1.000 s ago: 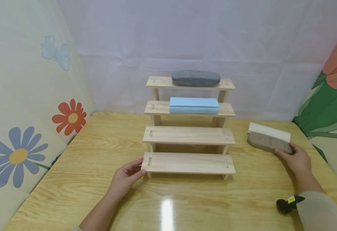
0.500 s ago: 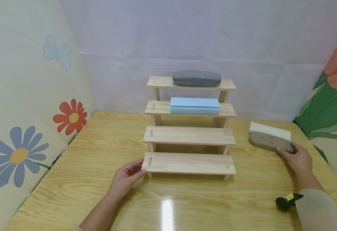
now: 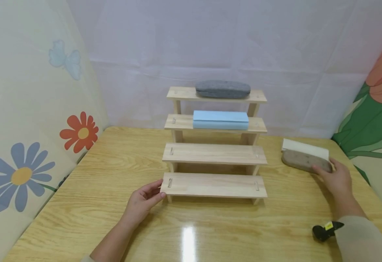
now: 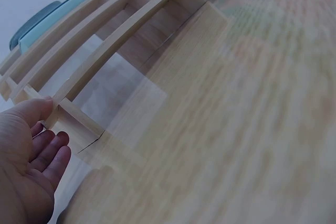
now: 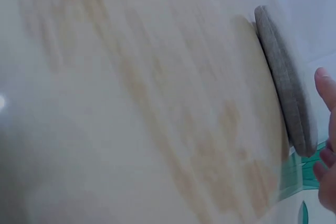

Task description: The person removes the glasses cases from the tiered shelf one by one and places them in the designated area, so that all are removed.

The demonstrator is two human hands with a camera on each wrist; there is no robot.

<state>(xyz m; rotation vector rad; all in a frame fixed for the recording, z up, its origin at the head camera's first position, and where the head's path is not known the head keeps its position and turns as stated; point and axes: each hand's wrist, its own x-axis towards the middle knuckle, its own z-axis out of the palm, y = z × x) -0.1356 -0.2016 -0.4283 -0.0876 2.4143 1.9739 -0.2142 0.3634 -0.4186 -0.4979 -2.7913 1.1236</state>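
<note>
At a glossy, wood-grain table (image 3: 89,203), our right hand (image 3: 336,180) lays its fingertips on the near end of a brown glasses case (image 3: 305,161). The fingers curve loosely about that end; from the head view we cannot tell whether the grip closes fully, and the right wrist view shows only fingertips (image 5: 326,88) beside the case's edge (image 5: 286,85). Just beyond the case, touching its far side, lies a white box (image 3: 306,148).

Our left hand (image 3: 141,203) rests relaxed and spread on the table, its thumb against the left end of the lowest step of a four-tier wooden display stand (image 3: 214,185). The left wrist view shows the palm (image 4: 23,166) open, the thumb tip at the stand's corner (image 4: 68,109).

Well away from both grips, up the stand, the two lower steps lie bare. A light blue glasses case (image 3: 220,119) sits on the third step and a grey glasses case (image 3: 222,89) on the top one.

The table shines with a bright patch of reflected light near our body. A pale cloth backdrop (image 3: 210,43) hangs behind the stand. A cream drape printed with flowers and a butterfly (image 3: 20,174) lines the left side, and a green and orange floral print (image 3: 374,120) the right. A small black device (image 3: 323,231) is strapped at our right wrist.
</note>
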